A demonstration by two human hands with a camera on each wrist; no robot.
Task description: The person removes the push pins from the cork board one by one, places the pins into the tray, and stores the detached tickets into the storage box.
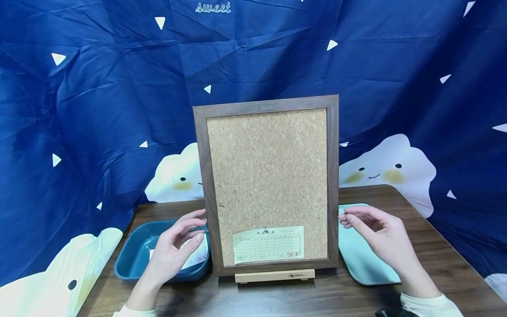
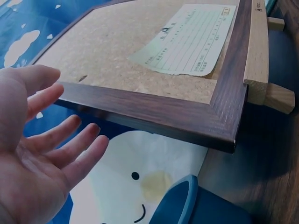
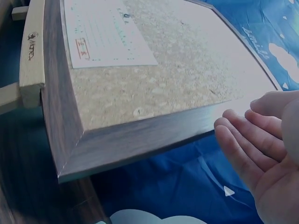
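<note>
Cork board [image 1: 269,176], one, brown-framed: upright at the centre of the head view, on a pale wooden stand [image 1: 274,276]. Printed slip [image 1: 269,245], one, pale green: low on the cork, fixed at its top edge by a small pin [image 1: 266,230]; lower left corner of the slip curved.

Left hand [image 1: 173,246]: beside the frame's left edge, fingers spread and loosely bent, gripping nothing; contact with the frame cannot be told. Right hand [image 1: 382,235]: beside the right edge, fingers relaxed, thumb near the fingertips, nothing visible held; contact likewise uncertain.

Blue bin [image 1: 132,242]: lower left, partly behind the left hand, with paper [image 1: 198,255] inside. Mint tray [image 1: 366,259]: lower right, partly behind the right hand. Table [image 1: 431,246]: brown, wood-grained, across the lower frame. Backdrop [image 1: 257,53]: blue cloth, white triangles, smiling clouds, lettered "sweet" at top.
</note>
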